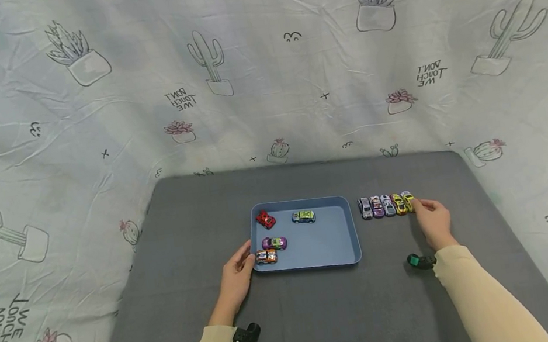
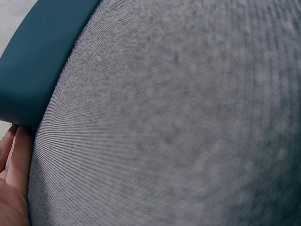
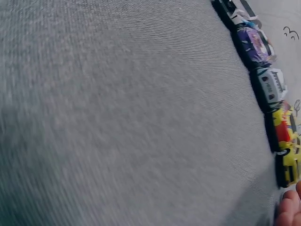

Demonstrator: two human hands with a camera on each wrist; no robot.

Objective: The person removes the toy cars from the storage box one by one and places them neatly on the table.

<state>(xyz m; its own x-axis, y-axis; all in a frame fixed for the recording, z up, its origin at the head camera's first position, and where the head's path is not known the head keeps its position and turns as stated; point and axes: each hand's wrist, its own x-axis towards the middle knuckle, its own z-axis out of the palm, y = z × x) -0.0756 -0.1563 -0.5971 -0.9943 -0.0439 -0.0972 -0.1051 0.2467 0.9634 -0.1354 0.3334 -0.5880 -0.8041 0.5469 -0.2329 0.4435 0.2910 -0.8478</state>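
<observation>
blue tray [image 1: 319, 241] with four cars [image 1: 303, 217]

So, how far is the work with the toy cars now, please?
If the cars go from tray to row, about half looks done: five toy cars stand side by side, right of the blue tray. In hand: the right hand is at the yellow end car; its grip is unclear. The left hand touches the tray. Left: four cars inside it.
</observation>
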